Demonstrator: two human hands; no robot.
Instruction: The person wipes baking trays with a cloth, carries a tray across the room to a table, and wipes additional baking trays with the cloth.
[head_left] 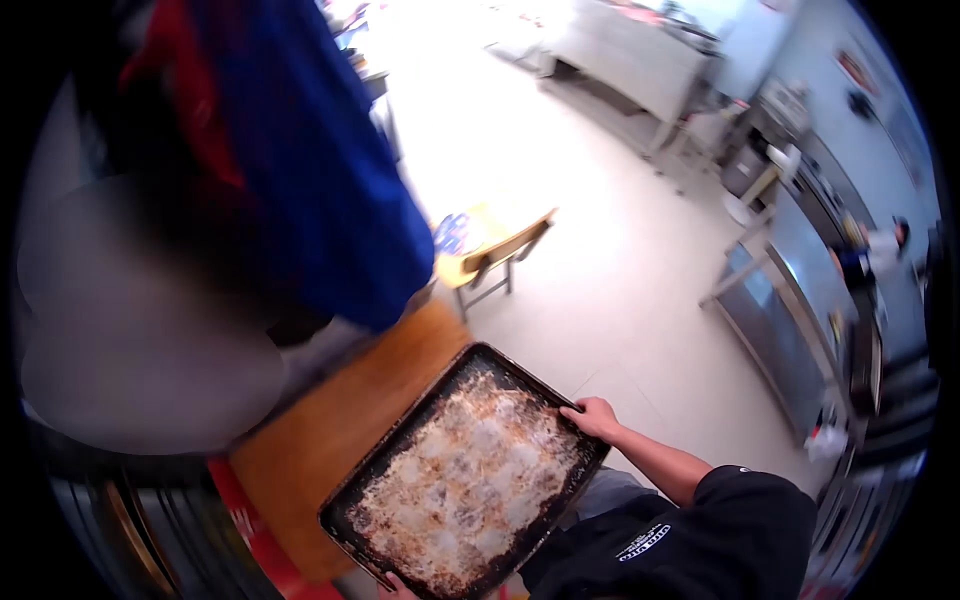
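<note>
A dark rectangular baking tray, its inside crusted with whitish and brown residue, lies tilted across the lower middle of the head view. My right hand grips the tray's right edge, with the thumb over the rim. At the bottom edge of the view, my left hand holds the opposite side; only part of it shows. The tray is over or beside a wooden tabletop; whether it touches the wood I cannot tell.
A blue and red cloth or garment hangs close at the upper left. Beyond the tabletop stands a wooden chair. Steel worktables are at the back, with a steel stand at right. Another person is at the far right.
</note>
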